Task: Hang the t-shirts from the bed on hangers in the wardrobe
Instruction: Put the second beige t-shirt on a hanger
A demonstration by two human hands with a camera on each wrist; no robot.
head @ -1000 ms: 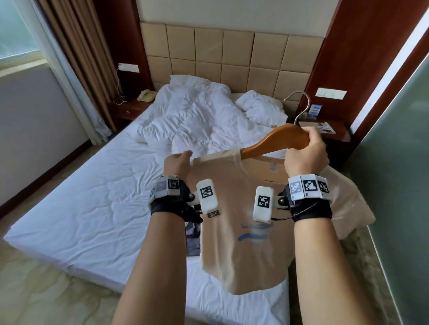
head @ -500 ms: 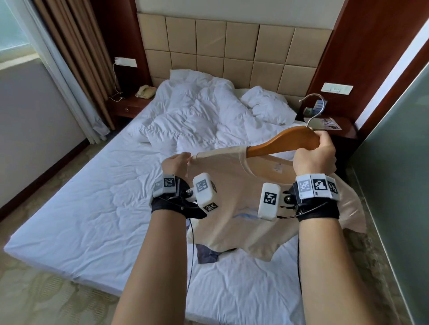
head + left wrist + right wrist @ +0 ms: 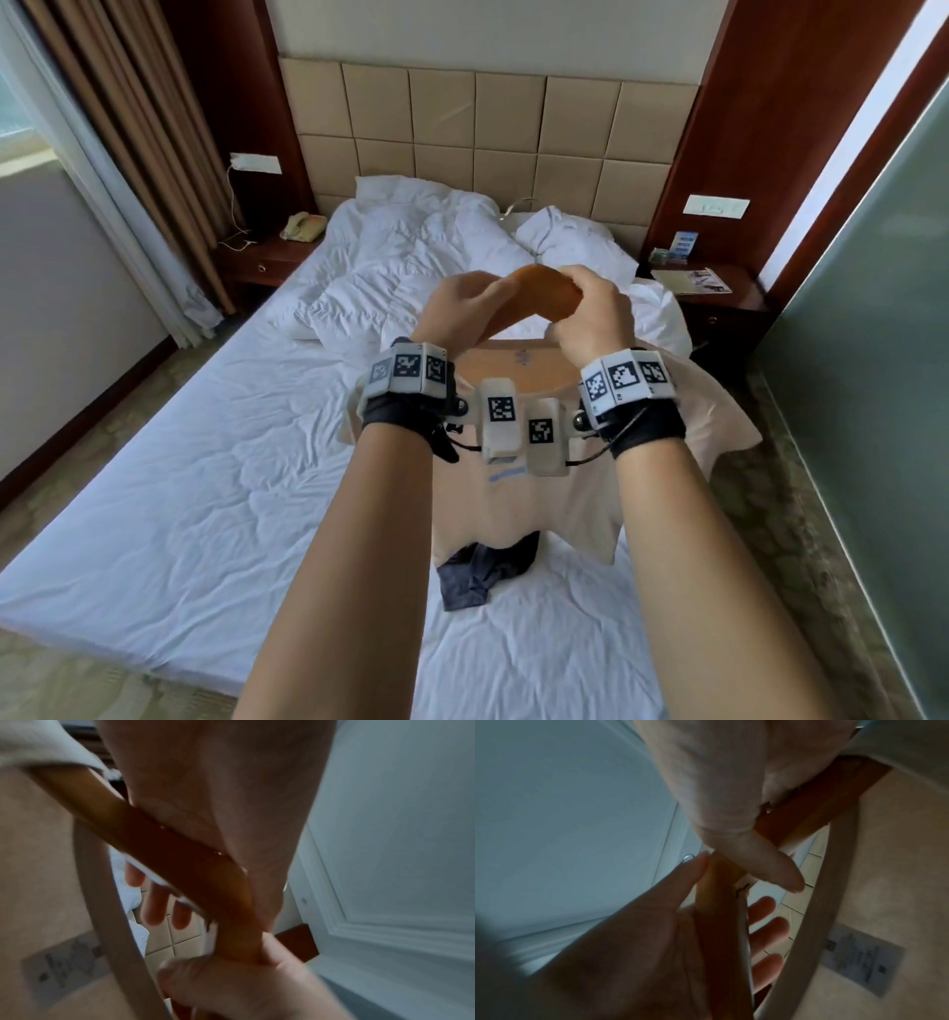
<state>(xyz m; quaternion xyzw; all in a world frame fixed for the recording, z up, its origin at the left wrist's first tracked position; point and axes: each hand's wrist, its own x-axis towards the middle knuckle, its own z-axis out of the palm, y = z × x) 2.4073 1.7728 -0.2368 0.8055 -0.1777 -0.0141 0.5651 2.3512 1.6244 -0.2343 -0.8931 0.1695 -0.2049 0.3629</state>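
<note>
White sheets cover the bed (image 3: pixel 169 514), the landmark for all positions below. Behind its head end stands a tan padded headboard (image 3: pixel 488 128); a rumpled white duvet (image 3: pixel 411 257) and a pillow (image 3: pixel 570 241) lie at that end. Above the bed's near right part hangs a beige t-shirt (image 3: pixel 539 503), its collar (image 3: pixel 107 902) threaded by a wooden hanger (image 3: pixel 544 298) held over the middle of the bed; a printed label (image 3: pixel 859 957) shows inside the neck. A dark crumpled garment (image 3: pixel 482 570) lies on the sheet under the t-shirt's lower edge. Left of the bed's head a bedside table (image 3: pixel 267 257) carries a telephone (image 3: pixel 303 226); right of the head a second bedside table (image 3: pixel 719 298) carries leaflets (image 3: pixel 693 280). The left hand (image 3: pixel 462 303) wraps the hanger's left arm, thumb on one face and fingers (image 3: pixel 154 906) curled behind. The right hand (image 3: pixel 590 313) grips the hanger at its crown, thumb (image 3: pixel 770 866) pressed across the wood. Both hands sit close together at the hanger's middle, wrists bearing black straps with coded marker blocks
</note>
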